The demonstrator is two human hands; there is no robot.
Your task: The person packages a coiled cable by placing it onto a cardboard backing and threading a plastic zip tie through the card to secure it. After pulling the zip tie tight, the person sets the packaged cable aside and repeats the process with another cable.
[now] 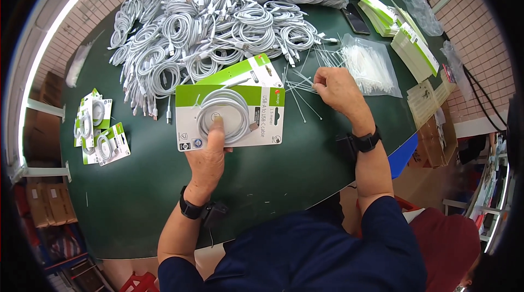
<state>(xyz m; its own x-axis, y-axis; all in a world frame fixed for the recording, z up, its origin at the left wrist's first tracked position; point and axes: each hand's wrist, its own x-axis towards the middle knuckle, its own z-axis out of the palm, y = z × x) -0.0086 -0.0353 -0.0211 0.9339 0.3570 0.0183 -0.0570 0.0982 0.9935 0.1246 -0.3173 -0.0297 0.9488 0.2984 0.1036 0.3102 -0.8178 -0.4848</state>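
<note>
My left hand (207, 161) is closed on a green-and-white cardboard card (268, 109), its thumb pressing a coiled white USB cable (244, 114) flat against the front. Behind it lies another green-and-white card (221, 75), partly covered. My right hand (337, 91) is pinched at the end of a thin white cable tie, among loose cable ties (299, 101) spread on the table. A clear bag (371, 68) full of cable ties lies just beyond the right hand. Past the held card, a big heap of coiled white cables (180, 30) covers the far table.
The green table (136, 199) curves around me. Several carded cables (98, 128) lie at the left. Stacked blank cards (415, 52), a black phone (356, 19) and crumpled plastic (423, 11) are at the far right. A person in a dark red top (445, 243) sits at my right.
</note>
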